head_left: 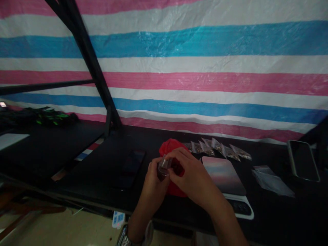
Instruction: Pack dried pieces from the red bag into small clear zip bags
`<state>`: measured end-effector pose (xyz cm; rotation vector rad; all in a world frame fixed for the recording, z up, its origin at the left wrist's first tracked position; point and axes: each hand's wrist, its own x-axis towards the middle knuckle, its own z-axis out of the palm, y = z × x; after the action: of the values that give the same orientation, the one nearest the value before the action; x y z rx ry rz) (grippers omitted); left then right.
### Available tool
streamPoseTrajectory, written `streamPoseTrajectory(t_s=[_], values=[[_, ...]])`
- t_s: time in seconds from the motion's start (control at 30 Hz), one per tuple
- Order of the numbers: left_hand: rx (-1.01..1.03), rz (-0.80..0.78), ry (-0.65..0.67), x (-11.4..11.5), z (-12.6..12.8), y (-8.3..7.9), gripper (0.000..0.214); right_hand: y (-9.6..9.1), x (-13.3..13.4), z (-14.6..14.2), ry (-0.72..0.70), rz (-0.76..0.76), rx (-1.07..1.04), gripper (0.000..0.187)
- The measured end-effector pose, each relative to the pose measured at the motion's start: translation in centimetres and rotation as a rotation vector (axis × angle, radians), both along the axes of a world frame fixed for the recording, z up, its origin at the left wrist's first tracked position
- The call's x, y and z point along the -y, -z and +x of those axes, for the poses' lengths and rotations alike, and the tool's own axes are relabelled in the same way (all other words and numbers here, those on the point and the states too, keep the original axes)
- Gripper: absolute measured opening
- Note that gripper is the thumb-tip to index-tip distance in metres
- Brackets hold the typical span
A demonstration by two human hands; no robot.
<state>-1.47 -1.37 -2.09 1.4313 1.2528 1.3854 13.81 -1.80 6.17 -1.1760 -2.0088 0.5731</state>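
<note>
Both hands are at a small clear plastic bag (164,166). My left hand (155,179) wraps round its left side with closed fingers. Thumb and fingers of my right hand (191,169) pinch the bag's upper right edge. What the bag contains, if anything, I cannot make out. Just behind and below the hands lies a red bag (171,145), partly hidden by them. To the right of my right hand sits a digital scale (224,176) with a silver plate and a white front panel, bare on top.
Several small filled zip bags (230,152) lie behind the scale. Flat clear bags (273,181) and a phone (303,160) are at the right. A dark phone (133,167) lies left of the hands. A black frame post (94,65) rises at the left before a striped sheet (205,82).
</note>
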Motion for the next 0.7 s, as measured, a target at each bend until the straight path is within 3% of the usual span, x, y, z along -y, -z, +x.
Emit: streamPoseTrajectory(t_s=[0.17,0.33,0.4,0.53,0.7], values=[[-0.017,0.001,-0.02,-0.1,0.1,-0.4,0.032,0.2,0.0,-0.5,0.006,0.116,0.043,0.034],[-0.066,0.045,-0.081,-0.1,-0.1,-1.0,0.034,0.1,-0.3,0.4,0.085,0.172,-0.078,0.032],[-0.102,0.042,-0.161,0.1,-0.4,-1.4,0.034,0.2,-0.5,1.3,0.146,0.109,-0.051,0.029],[-0.124,-0.055,-0.278,0.9,-0.2,-2.1,0.037,1.4,-1.3,2.4,0.258,-0.15,0.203,0.021],[-0.26,-0.185,-0.266,1.7,1.4,-1.9,0.036,3.6,-2.5,1.2,0.394,-0.179,0.434,0.022]])
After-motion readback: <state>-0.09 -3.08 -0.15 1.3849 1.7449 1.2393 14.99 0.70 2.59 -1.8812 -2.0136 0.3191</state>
